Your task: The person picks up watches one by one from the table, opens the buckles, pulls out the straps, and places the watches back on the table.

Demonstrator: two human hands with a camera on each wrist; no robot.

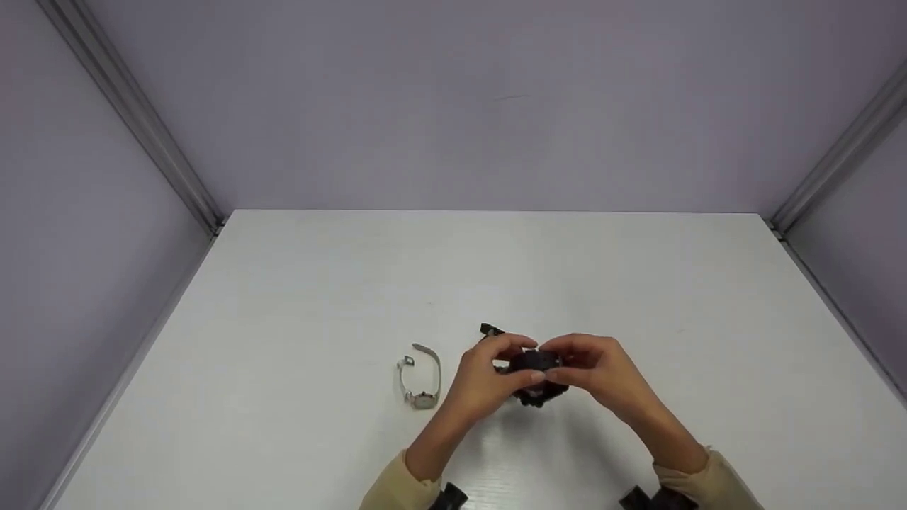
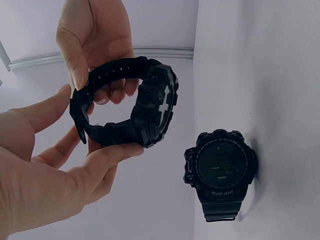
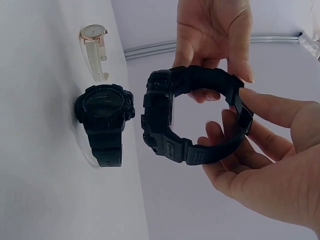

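You hold the black sports watch (image 2: 131,102) up between both hands, left hand (image 1: 482,379) and right hand (image 1: 599,372) each pinching its closed strap loop, above a second black watch (image 2: 220,170) on the white table (image 1: 283,319); next, likely work the buckle.

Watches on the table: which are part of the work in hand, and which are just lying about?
In hand:
- black watch, strap closed in a loop, held by left hand and right hand

Lying about:
- second black watch on the table
- pale-strapped watch
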